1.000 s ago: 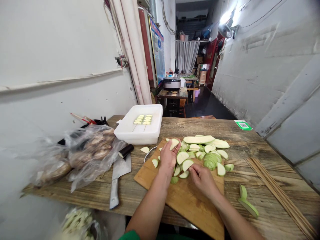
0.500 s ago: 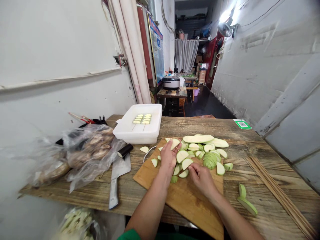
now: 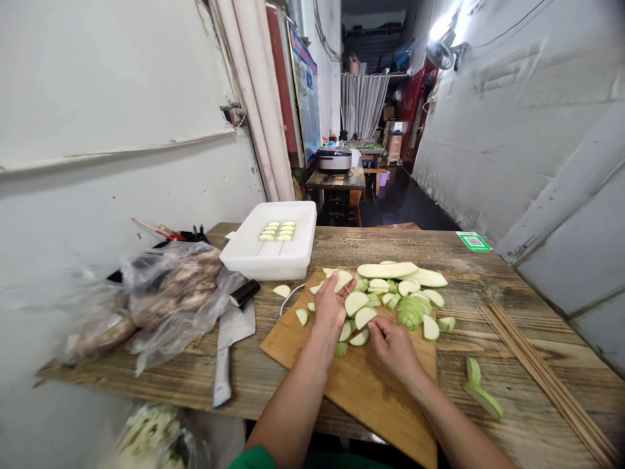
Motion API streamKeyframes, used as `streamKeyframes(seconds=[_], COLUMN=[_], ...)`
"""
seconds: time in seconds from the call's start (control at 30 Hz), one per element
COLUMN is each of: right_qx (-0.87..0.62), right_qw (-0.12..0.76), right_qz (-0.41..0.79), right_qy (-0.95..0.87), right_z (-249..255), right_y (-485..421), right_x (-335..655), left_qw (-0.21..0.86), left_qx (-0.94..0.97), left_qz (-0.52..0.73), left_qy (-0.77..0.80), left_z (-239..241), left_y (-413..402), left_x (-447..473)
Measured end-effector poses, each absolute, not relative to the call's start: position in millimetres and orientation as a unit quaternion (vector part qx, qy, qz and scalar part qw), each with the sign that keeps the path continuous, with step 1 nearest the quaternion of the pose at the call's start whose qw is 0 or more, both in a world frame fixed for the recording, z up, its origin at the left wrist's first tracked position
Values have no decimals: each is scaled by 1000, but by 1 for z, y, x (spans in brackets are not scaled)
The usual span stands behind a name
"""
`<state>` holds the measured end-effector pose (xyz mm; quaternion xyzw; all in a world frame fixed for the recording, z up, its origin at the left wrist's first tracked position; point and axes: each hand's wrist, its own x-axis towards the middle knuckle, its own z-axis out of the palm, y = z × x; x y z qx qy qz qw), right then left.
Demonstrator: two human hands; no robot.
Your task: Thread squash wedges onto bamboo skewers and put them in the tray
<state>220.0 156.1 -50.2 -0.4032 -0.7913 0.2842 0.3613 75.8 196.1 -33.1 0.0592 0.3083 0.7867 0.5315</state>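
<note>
My left hand (image 3: 329,305) rests on the wooden cutting board (image 3: 371,384), fingers curled around a thin skewer and a pale green vegetable slice (image 3: 342,279). Just to its right, my right hand (image 3: 393,345) is closed in a pinch on a skewer end, next to a loose slice (image 3: 365,317). A heap of sliced green vegetable (image 3: 400,286) covers the board's far end.
A white tray (image 3: 254,257) holding skewered slices stands behind the board. A cleaver (image 3: 229,342) lies left of it, beside plastic bags of mushrooms (image 3: 166,293). Bamboo skewers (image 3: 537,371) lie at the right, two stray slices (image 3: 481,391) near them.
Both hands stay in nearly the same place on the board; the fingers have shifted only slightly among the slices.
</note>
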Motion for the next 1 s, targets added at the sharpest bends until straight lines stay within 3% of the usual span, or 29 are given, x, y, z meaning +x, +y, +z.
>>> streamKeyframes(seconds=[0.67, 1.0], right_qx=[-412, -395], right_qw=[396, 405], right_qz=[285, 278], right_qy=[-770, -776], right_z=[-47, -46], right_y=[161, 164], right_x=[219, 223], left_qw=[601, 519], left_qx=[152, 213], left_qz=[742, 757], left_qy=[256, 334], left_z=[-16, -27], left_y=[185, 186], left_x=[89, 90])
